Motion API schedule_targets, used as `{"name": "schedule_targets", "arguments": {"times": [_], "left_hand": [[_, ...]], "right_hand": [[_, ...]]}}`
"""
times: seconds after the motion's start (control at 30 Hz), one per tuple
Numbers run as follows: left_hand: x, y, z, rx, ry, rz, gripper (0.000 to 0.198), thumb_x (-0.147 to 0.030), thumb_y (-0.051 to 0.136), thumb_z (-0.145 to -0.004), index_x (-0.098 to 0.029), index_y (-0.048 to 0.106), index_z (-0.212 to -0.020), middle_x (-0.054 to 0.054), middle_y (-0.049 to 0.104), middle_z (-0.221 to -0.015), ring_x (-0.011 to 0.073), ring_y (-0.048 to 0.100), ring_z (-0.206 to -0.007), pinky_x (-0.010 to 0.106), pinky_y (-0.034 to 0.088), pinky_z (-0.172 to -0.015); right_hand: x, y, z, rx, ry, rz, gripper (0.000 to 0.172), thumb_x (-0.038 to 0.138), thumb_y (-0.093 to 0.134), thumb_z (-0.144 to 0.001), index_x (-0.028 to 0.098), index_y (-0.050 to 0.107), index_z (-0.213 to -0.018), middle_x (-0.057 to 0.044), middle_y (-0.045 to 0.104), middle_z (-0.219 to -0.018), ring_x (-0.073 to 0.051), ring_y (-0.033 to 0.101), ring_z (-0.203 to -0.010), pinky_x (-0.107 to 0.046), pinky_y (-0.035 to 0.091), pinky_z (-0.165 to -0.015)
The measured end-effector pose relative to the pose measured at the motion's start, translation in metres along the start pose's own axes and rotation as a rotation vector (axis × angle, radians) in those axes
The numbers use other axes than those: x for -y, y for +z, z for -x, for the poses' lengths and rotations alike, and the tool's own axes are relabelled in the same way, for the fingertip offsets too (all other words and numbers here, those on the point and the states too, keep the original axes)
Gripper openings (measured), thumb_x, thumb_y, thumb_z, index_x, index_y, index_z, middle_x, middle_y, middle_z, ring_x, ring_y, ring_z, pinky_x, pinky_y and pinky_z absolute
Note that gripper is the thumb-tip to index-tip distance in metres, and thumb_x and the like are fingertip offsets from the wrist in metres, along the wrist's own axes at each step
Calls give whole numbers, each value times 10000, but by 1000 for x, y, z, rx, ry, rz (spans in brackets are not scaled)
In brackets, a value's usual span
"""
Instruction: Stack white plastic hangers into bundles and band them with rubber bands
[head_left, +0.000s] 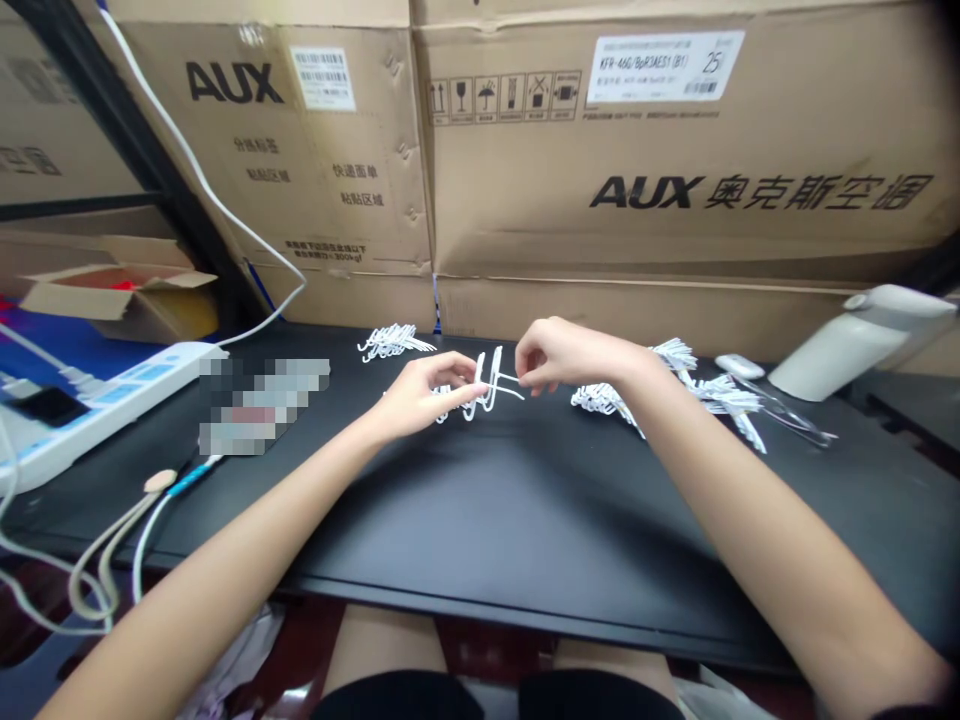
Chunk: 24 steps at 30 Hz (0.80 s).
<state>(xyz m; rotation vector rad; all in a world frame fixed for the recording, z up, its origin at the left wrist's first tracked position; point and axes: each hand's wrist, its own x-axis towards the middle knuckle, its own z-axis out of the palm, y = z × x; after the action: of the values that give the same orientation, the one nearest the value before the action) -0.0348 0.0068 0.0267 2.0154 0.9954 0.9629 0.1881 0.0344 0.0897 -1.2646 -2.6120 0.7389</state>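
Observation:
Over the middle of the black table, my left hand (431, 392) has its fingers closed on several thin white hooks (491, 378). My right hand (551, 355) is pinched around the end of a thin white strand that reaches toward those hooks. Behind my left hand lies a small pile of white hooks (394, 342). A larger spread of similar white pieces (720, 392) rests to the right, partly hidden behind my right forearm. A few more white hooks show just under my left fingers.
Large cardboard boxes (675, 240) stand along the back. A white power strip (112, 405) with cables and a blurred-out item (262, 405) are at left. A white bottle (847, 345) leans at right, near glasses (795, 420). The black table (480, 540) has its front edge near my legs.

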Motion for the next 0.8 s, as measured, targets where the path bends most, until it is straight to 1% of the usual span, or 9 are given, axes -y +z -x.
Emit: {"name": "schedule_targets", "arguments": {"times": [0.13,0.3,0.47,0.57,0.63,0.73,0.8], "left_hand": [[1,0,0,11,-31,21,320,-421,676,-758,-160,645,-942,70,687,-895,192,654,-792,310,517,-733],[0,0,-2,-14,-32,89,329,-388,717,-723,-149,662,-942,88,708,-924,207,670,-849,347,534,-814],[-1,0,-3,-13,-73,156,331,-365,740,-701,-141,678,-937,97,727,-949,223,688,-869,363,543,-842],[1,0,-4,-37,-115,187,340,-363,753,-687,-138,678,-931,104,733,-955,237,695,-884,363,548,-835],[2,-1,-5,-53,-149,187,343,-371,756,-683,-138,679,-922,104,738,-932,241,698,-880,360,551,-822],[3,-1,-5,-84,-196,179,358,-397,759,-674,-129,682,-898,108,743,-880,240,702,-840,360,554,-788],[3,-2,-5,-104,-225,206,402,-413,763,-664,-123,680,-929,111,745,-861,235,703,-799,364,558,-762]], "right_hand": [[4,5,-2,18,-41,-16,97,113,598,-699,162,655,-637,-29,685,-595,-175,671,-586,-228,505,-504],[4,6,-3,42,-69,-99,97,119,605,-705,158,665,-640,-27,688,-607,-175,677,-599,-226,522,-518],[2,2,-2,38,-87,-115,97,121,590,-717,145,677,-682,-35,700,-639,-171,679,-608,-221,520,-526],[2,1,-1,53,-104,-118,97,124,587,-720,144,680,-701,-33,699,-636,-166,677,-612,-212,508,-528],[2,2,-2,39,-117,-108,90,125,591,-717,144,679,-705,-29,692,-625,-162,670,-604,-211,498,-524],[3,3,-2,-3,-135,-115,85,120,590,-719,139,672,-709,-29,682,-621,-159,664,-601,-214,499,-524],[4,4,-3,-5,-137,-148,83,123,588,-723,136,670,-715,-33,680,-627,-160,664,-605,-217,505,-521]]}}
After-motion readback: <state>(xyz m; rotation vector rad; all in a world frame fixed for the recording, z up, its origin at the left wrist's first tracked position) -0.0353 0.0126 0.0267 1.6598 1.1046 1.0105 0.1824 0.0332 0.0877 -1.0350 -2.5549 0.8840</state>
